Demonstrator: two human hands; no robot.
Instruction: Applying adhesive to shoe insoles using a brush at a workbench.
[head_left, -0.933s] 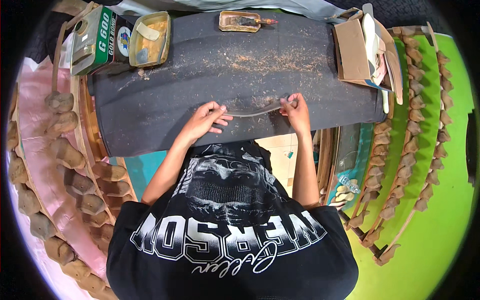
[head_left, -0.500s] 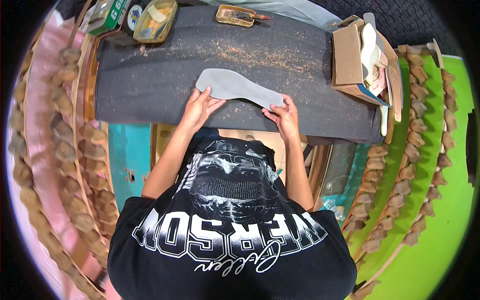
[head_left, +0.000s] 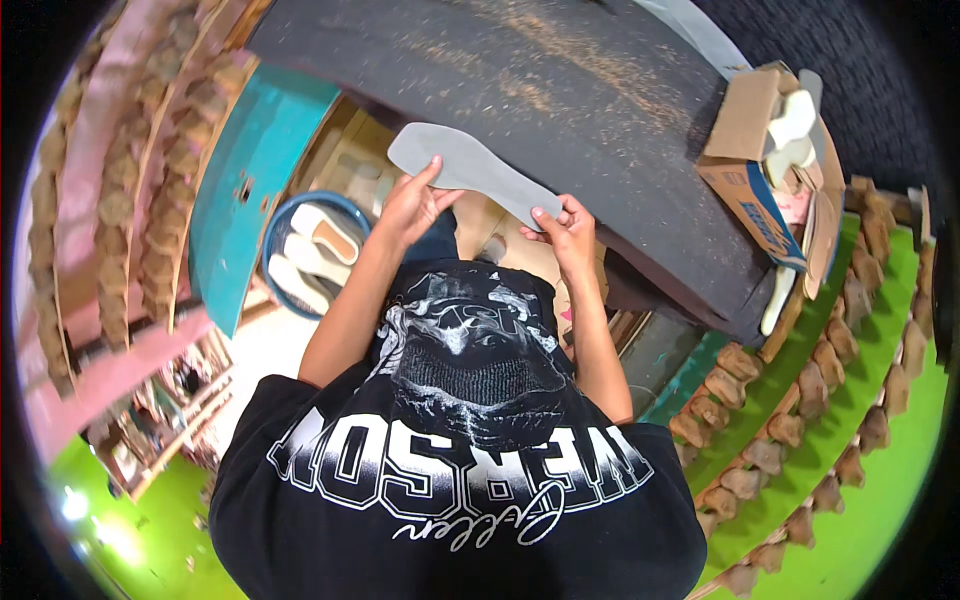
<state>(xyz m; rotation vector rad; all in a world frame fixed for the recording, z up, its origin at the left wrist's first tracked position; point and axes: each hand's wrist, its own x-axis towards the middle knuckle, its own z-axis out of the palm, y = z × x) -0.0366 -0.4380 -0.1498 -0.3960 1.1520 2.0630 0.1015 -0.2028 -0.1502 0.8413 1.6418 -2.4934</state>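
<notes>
A flat grey shoe insole [head_left: 470, 165] is stretched crosswise between my two hands, its broader end to the left and tilted slightly down to the right. My left hand [head_left: 410, 208] grips the broad end, thumb on top and fingers underneath. At the narrow end my right hand [head_left: 568, 238] pinches it, thumb on its upper face. The insole is held in the air, overlapping the near edge of the dark cloth-covered table [head_left: 400, 50].
A cardboard box [head_left: 745, 115] with pale sole-shaped pieces stands at the table's right end. Left of my legs, a blue basin [head_left: 271, 228] holds more pale soles [head_left: 300, 285]. A teal panel [head_left: 255, 170] stands beside it. Racks of brown shoe-last-like blocks [head_left: 740, 385] line both sides.
My view has turned left, so the table now slants toward the upper right and the basin has come into sight. Both hands keep their hold on the insole, now near the table's edge.
</notes>
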